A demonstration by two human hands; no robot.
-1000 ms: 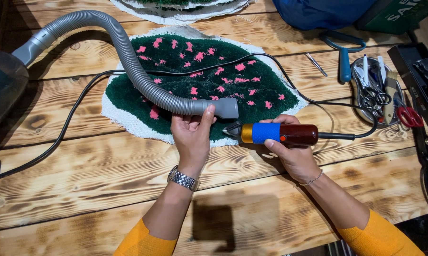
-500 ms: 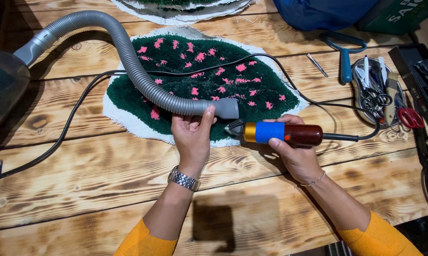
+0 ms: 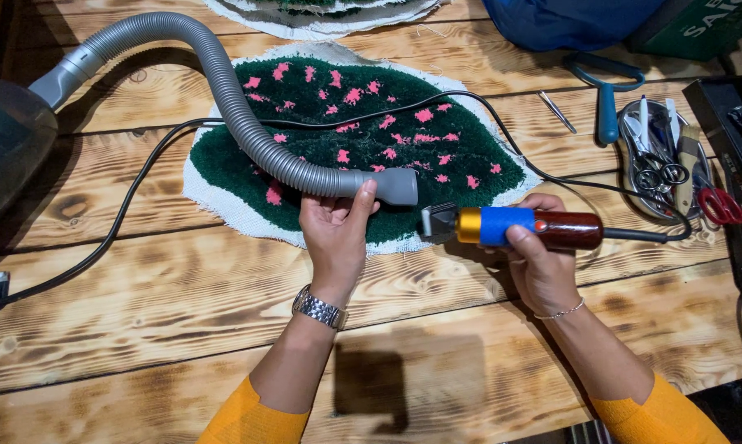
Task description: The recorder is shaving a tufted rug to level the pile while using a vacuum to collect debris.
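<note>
- Clipper (image 3: 519, 228): I see the right hand (image 3: 544, 267) closed around its blue and dark red body, thumb on top, blade end pointing left at the rug's near edge.
- Hose (image 3: 248, 123): the left hand (image 3: 334, 234) grips the grey nozzle end from below, thumb up against it. I note the nozzle mouth sits just beside the clipper blade, the two apart by a small gap.
- Rug (image 3: 371, 140): dark green pile with pink flecks on white backing, lying flat on the table (image 3: 141, 329) just beyond both hands. The hose crosses its left part.
- Cord (image 3: 503, 140): black, running across the rug and round to the clipper's rear.
- Watch (image 3: 319, 308) on the left wrist; thin bracelet (image 3: 560, 311) on the right.
- Tray (image 3: 663, 164) of scissors stands right of the rug; a blue tool (image 3: 605, 103) lies beside it.
- Vacuum body (image 3: 9, 148) at far left, partly out of view.
</note>
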